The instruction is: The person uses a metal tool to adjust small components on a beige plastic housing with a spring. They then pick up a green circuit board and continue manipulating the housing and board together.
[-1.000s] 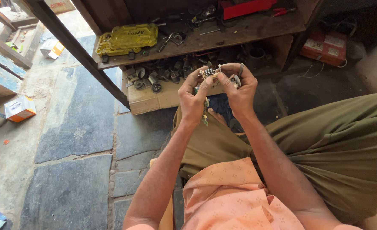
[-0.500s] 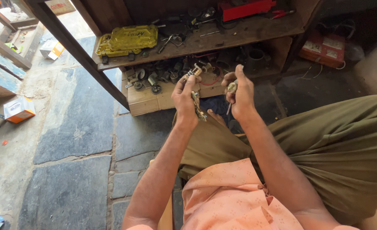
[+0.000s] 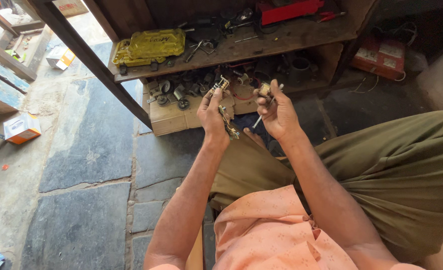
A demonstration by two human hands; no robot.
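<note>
Small metal parts sit in both your hands, held up near the top centre of the frame in front of the low wooden shelf point(image 3: 281, 42). Your left hand point(image 3: 214, 115) pinches a toothed metal piece point(image 3: 219, 84) between thumb and fingertips at the top, and a second, longer metal strip point(image 3: 228, 122) hangs down along your palm, touching it. Your right hand point(image 3: 276, 112) is curled closed around a thin screwdriver point(image 3: 261, 116); its shaft slants down and to the left out of your fist, and a small pale part point(image 3: 265, 89) shows at your fingertips. Your two hands are near each other but apart, with a gap between them.

Just behind your hands, on the lower level of the shelf, lies a jumble of small round metal bits point(image 3: 174, 92) on a cardboard box point(image 3: 174, 117). On the upper board, toward the upper left, a yellow plastic case point(image 3: 149, 46) rests flat, and a red box point(image 3: 289, 9) sits at the top edge. At the far right a red carton point(image 3: 381, 56) stands in the shadow. An orange and white box point(image 3: 21, 127) lies on the stone floor point(image 3: 81, 150) at the left. Your olive trousers point(image 3: 396, 175) and peach shirt point(image 3: 271, 230) fill the lower right.
</note>
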